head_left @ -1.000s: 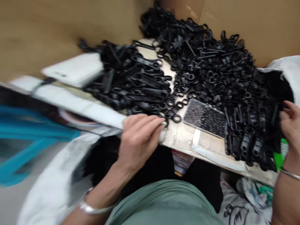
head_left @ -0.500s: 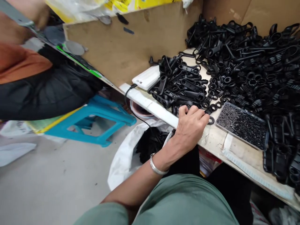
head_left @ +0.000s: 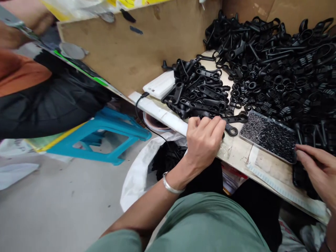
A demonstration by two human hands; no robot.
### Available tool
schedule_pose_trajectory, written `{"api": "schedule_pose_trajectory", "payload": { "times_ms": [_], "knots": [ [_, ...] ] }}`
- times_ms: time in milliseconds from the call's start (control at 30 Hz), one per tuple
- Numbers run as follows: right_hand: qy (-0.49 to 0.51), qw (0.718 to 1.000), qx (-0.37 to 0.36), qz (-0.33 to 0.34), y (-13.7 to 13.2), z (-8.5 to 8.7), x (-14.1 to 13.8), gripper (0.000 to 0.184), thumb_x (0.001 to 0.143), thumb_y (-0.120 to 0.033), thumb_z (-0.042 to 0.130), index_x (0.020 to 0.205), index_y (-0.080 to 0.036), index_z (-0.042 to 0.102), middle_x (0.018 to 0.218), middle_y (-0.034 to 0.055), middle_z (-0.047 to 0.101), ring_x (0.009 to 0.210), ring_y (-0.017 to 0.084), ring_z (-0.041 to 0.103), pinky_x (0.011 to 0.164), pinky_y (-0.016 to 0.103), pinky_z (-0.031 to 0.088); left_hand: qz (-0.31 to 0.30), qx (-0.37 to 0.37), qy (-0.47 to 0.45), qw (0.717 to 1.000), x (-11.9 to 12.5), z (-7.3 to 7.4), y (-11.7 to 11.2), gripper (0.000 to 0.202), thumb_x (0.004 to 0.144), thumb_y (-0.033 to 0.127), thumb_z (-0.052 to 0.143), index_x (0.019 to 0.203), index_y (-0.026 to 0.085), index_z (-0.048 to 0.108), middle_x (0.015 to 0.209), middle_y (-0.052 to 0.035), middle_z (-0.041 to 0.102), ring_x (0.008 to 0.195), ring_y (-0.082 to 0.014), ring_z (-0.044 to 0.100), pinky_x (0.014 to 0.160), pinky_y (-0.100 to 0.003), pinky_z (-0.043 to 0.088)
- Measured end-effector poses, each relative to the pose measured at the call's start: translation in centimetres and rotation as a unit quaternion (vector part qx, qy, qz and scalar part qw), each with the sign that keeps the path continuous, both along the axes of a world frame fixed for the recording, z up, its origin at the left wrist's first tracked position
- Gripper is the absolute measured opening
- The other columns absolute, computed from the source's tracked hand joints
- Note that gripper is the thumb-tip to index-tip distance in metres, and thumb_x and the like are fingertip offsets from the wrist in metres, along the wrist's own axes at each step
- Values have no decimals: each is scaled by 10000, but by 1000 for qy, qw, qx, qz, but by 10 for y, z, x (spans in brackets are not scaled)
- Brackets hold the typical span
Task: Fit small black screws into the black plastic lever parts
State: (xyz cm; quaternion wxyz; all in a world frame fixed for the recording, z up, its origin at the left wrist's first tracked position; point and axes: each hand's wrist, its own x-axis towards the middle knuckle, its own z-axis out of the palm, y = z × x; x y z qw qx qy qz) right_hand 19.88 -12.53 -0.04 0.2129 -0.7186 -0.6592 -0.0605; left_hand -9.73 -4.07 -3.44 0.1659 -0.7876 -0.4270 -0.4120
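My left hand (head_left: 203,141) is closed, knuckles up, at the front edge of the table. From behind its fingers a black plastic part with a ring end (head_left: 232,130) sticks out to the right, and a similar long black part (head_left: 233,119) lies just beyond. What the fingertips grip is partly hidden. My right hand (head_left: 319,171) has come in at the right, thumb and finger drawn together at the right corner of a shallow clear box (head_left: 273,161). Small dark screw-like pieces (head_left: 270,136) fill that box. Whatever the right fingers pinch is too small to tell.
A pile of black plastic parts (head_left: 278,77) covers the back right, with a smaller heap (head_left: 202,87) at left. A white device with a cable (head_left: 160,85) lies at the edge. Below are a white sack (head_left: 131,185) and blue stool (head_left: 105,134). Another person's dark sleeve (head_left: 52,101) shows left.
My right hand has entered from the right and is at the box's corner. My left hand has shifted slightly left, and black parts now show beyond its fingers. The view has moved a little.
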Motion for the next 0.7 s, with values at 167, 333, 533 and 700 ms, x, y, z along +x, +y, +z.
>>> {"api": "schedule_pose_trajectory", "payload": {
  "times_ms": [167, 333, 533, 700],
  "knots": [
    [-46, 995, -69, 46, 17, -4, -10, 322, 965, -423, 483, 1013, -246, 748, 1019, 66, 755, 861, 250, 717, 772, 362, 546, -166, -30, 14, 986, 6, -11, -32, 233, 997, 73, 435, 908, 155, 635, 946, -49, 764, 778, -144, 608, 796, -353, 361],
    [-113, 986, -115, 46, 36, -14, -17, 296, 937, -381, 519, 1074, -242, 742, 1012, 56, 733, 787, 231, 673, 647, 349, 485, -191, -120, 27, 974, 14, -7, -30, 246, 989, 68, 447, 871, 182, 631, 891, -2, 747, 796, -142, 585, 823, -352, 342],
    [-132, 974, -181, 38, 51, -11, -29, 217, 923, -275, 543, 995, -245, 746, 1024, 49, 742, 816, 243, 682, 637, 346, 446, -219, -179, 134, 950, 43, 19, 13, 276, 979, 75, 479, 750, 169, 601, 760, -22, 657, 845, -194, 539, 811, -381, 329],
    [-156, 967, -198, 30, 52, -5, -36, 228, 952, -256, 505, 984, -248, 730, 1015, 44, 741, 794, 227, 674, 581, 316, 374, -252, -220, 223, 915, 72, 26, 41, 291, 919, 5, 498, 690, 150, 605, 694, -33, 599, 829, -207, 550, 900, -432, 381]
  ]
}}
